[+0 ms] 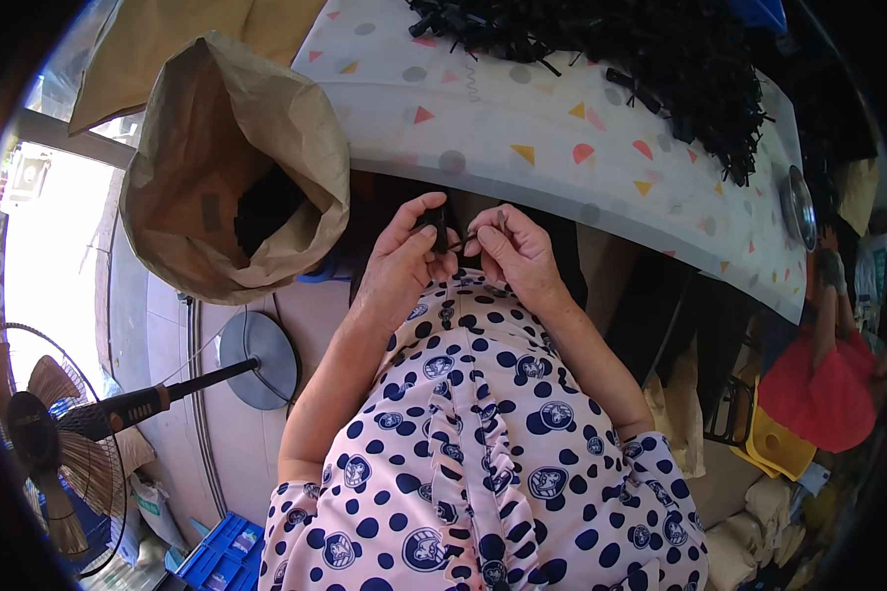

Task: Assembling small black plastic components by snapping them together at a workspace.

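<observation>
My two hands are close together in front of my body, just below the near edge of the table. My left hand (404, 248) is closed around a small black piece (442, 234), pinched between thumb and fingers. Beside it, my right hand (514, 252) pinches a thin dark strip (470, 239) that reaches toward the black piece; whether the two are joined is too small to tell. A large heap of similar black pieces (650, 69) lies on the table's far right part. More black pieces (274, 209) lie inside an open brown paper bag (182, 167) at my left.
A patterned white cloth covers the table (443, 123). A round metal dish (800, 207) sits at its right edge. A standing fan (59, 433) and its round base (261, 360) are at left, near a blue crate (225, 557). Another person in red (823, 389) is at far right by a yellow container (779, 433).
</observation>
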A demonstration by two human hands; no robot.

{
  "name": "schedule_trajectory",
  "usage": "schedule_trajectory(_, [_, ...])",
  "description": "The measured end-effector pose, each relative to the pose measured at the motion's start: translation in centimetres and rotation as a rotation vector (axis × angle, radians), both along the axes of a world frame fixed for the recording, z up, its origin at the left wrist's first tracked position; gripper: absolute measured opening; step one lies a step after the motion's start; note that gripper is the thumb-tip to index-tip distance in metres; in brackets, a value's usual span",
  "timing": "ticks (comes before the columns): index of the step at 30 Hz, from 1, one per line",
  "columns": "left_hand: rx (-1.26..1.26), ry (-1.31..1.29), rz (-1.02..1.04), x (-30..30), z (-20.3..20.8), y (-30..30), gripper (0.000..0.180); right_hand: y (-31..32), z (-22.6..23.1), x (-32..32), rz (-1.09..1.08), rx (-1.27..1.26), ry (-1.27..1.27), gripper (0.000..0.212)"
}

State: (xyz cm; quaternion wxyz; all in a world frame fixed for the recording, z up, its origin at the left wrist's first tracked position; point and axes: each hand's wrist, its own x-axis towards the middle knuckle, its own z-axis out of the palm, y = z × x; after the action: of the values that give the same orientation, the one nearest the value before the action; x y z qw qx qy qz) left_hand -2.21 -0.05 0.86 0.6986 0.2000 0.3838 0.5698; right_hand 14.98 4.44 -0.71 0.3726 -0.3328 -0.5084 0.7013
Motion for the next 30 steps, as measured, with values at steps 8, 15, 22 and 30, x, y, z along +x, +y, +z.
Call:
schedule_trajectory(8, [0.146, 0.026, -0.303, -0.4, -0.5, -0.4, 0.035, 0.9, -0.2, 0.5, 0.206, -0.227, 0.118, 0.033])
schedule_trajectory(15, [0.162, 0.338, -0.325, 0.5, -0.1, -0.8, 0.037, 0.7, -0.2, 0.4, 0.136, -0.163, -0.065, 0.027])
schedule_trajectory(22, [0.373, 0.806, -0.123, 1.4, 0.1, -0.9, 0.038, -0.5, 1.1, -0.3, 0.021, -0.146, -0.109, 0.033])
schedule_trajectory(30, [0.313, 0.841, -0.071, 1.6, -0.2, -0.6, 0.037, -1.1, 1.5, -1.1, 0.098, -0.088, -0.070, 0.038])
